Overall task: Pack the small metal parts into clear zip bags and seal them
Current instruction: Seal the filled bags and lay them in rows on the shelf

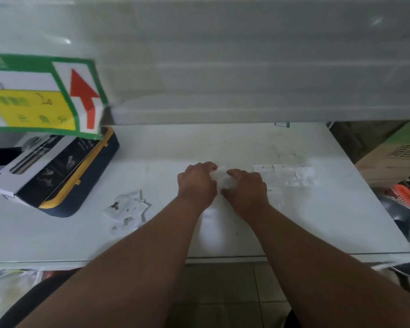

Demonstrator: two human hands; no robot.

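A small clear zip bag (223, 178) is held between both hands at the middle of the white table (57, 235). My left hand (197, 185) pinches its left side and my right hand (245, 189) pinches its right side; most of the bag is hidden by my fingers. Left of my forearm lies a loose pile of clear bags (128, 209) with small metal parts (115, 205) on and beside it. To the right of my hands, flat clear bags (284, 176) lie in a row on the table.
A dark blue and yellow case (90, 183) with a printed box (33, 171) on it stands at the left. A green, yellow and red-arrow sign (40, 95) hangs above it. A cardboard box (395, 157) and an orange-black tool (402, 195) sit at the right edge.
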